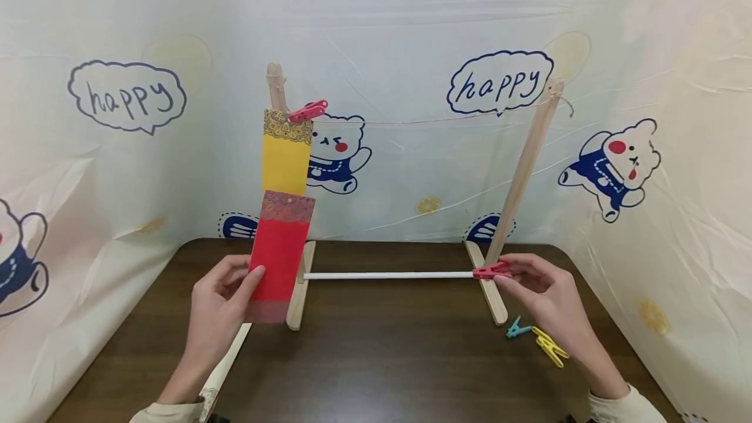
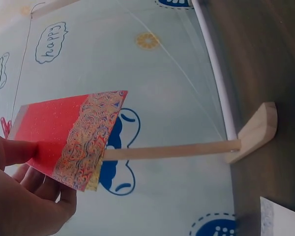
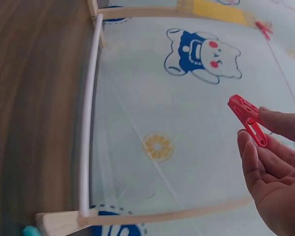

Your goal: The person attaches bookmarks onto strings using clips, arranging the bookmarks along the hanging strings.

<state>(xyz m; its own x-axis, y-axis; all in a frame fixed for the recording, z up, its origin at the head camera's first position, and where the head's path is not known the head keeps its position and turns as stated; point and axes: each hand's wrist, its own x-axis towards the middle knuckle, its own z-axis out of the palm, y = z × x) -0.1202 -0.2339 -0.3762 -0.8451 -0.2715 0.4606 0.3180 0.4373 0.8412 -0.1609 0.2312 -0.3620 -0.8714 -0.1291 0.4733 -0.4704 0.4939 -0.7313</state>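
My left hand (image 1: pixel 220 309) pinches a red paper card (image 1: pixel 279 253) with patterned ends between thumb and fingers. In the head view the card overlaps a yellow card (image 1: pixel 286 162) with an ornate top band. A red clothespin (image 1: pixel 308 111) clips that yellow card to a string (image 1: pixel 399 123) near the left wooden post (image 1: pixel 276 87). On the right, my right hand (image 1: pixel 549 296) pinches another red clothespin (image 1: pixel 492 271) by its handles, in front of the right post's foot. The right wrist view shows this clothespin (image 3: pixel 246 118) between thumb and fingers, with nothing in its tip.
The right post (image 1: pixel 523 175) leans outward, and a white rod (image 1: pixel 388 275) joins the two wooden feet. Blue (image 1: pixel 517 328) and yellow (image 1: pixel 551 346) clothespins lie at the table's right. A pale card (image 1: pixel 226 364) lies under my left forearm. A printed cloth (image 1: pixel 399 38) hangs behind.
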